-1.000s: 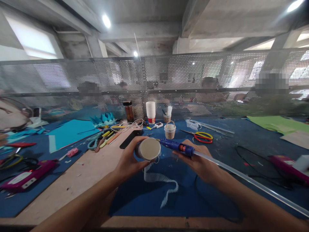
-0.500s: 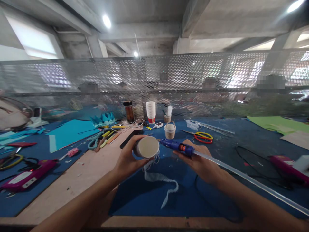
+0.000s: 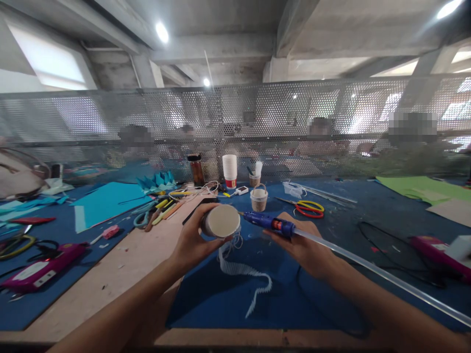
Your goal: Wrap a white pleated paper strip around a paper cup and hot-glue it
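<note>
Now my left hand [image 3: 191, 242] wraps the paper cup [image 3: 221, 221] on its side over the blue mat [image 3: 217, 304], white lace trim [image 3: 239, 268] dangling. My right hand [image 3: 303, 245] grips the blue glue gun [image 3: 270, 223], nozzle at the cup's right edge. Best hold the cup steady and squeeze 1 thin bead.

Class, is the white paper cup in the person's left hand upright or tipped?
Tipped: the white paper cup points sideways, flat round end facing the camera.

We see the left grip [image 3: 191, 241] and the right grip [image 3: 307, 247] — bare hands both — on slim forearms, the left forearm [image 3: 121, 309] and the right forearm [image 3: 386, 314], uncovered down to the lower edge of our view.
</note>
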A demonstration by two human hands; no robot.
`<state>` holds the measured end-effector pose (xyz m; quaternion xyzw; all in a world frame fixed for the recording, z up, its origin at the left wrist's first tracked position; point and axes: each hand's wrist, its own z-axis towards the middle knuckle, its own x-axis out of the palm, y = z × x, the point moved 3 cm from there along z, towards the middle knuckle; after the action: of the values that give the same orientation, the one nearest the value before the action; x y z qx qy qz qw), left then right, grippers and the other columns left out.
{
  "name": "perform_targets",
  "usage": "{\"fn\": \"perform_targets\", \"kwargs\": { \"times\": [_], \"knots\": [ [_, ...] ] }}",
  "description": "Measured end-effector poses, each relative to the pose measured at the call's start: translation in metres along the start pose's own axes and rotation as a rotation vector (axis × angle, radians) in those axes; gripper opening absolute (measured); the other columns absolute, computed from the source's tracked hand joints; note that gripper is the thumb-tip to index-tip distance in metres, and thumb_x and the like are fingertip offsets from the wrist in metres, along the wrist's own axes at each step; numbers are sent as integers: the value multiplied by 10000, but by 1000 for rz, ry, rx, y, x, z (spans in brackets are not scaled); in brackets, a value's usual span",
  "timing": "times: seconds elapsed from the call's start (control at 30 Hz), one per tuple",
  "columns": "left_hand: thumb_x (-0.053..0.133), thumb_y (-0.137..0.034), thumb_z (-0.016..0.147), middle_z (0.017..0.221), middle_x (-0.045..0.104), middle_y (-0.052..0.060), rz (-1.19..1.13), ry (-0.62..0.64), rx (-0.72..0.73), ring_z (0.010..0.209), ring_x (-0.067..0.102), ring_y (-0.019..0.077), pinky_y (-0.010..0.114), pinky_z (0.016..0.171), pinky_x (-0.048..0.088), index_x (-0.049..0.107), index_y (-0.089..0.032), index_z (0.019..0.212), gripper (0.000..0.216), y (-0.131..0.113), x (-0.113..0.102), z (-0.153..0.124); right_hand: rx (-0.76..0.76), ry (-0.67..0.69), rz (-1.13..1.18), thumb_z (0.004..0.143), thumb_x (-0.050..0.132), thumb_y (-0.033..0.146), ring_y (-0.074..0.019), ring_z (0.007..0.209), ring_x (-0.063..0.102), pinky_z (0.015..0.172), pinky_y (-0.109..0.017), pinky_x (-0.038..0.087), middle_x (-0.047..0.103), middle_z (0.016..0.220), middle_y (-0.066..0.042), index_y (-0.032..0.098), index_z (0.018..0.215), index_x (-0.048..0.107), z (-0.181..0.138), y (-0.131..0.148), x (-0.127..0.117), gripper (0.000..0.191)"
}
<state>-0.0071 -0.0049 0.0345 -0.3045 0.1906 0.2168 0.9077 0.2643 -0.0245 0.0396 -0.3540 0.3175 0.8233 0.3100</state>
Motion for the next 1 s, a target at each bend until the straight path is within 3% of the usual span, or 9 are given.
{"fn": "perform_targets", "kwargs": {
  "times": [0.5,0.7,1.0],
  "knots": [
    [875,-360,716,1378,578,115,-4,-39,-48,1337,533,330,406,959,557,525,-272,1308,693,5,-3,2,-10,-15,23,1007,513,466,-152,556,558,527,-266,340,633,701,10,235,904,556,0,4,-2,257],
    [884,-375,697,1353,601,109,-42,-53,-83,1285,576,323,410,938,570,536,-268,1290,695,7,-3,3,-3,-1,20,1011,511,476,-153,565,554,526,-267,328,626,705,13,237,903,554,-1,4,-2,266],
    [894,-398,674,1353,602,112,-83,-76,-119,1278,583,322,447,1000,550,546,-266,1294,723,12,-2,3,-1,14,24,1006,517,492,-152,556,546,525,-271,326,614,686,22,235,878,544,0,6,-2,288]
  ]
}}
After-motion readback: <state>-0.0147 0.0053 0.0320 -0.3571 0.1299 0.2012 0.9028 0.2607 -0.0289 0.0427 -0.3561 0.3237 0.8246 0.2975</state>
